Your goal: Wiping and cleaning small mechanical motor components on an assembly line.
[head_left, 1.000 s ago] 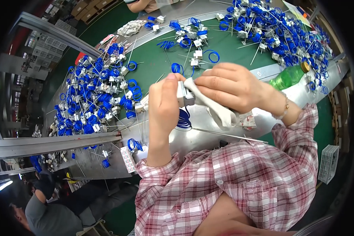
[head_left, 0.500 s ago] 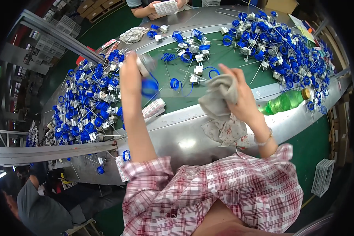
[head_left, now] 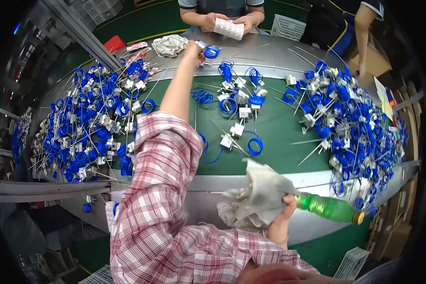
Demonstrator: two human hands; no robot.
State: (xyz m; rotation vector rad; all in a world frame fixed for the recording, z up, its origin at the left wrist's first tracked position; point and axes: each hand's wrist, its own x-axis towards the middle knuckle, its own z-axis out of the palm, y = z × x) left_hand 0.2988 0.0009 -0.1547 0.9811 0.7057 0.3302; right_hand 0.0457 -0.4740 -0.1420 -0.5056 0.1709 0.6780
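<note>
Head view: left hand (head_left: 194,48) far out, fingers pinching a blue wire coil (head_left: 211,52) – right hand (head_left: 283,211) clutches a grey rag (head_left: 262,195); blue coil heaps (head_left: 87,123) still crowd the table (head_left: 274,130).

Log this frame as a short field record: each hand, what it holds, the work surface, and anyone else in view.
left hand: stretched to the far edge of the table, holding a blue wire coil with white connector
right hand: at the near edge, gripping a grey cloth
table: green mat, metal rim
piles of blue coils: on both sides
green bottle: lying at the near rim
co-worker's hands: holding a white packet
</note>
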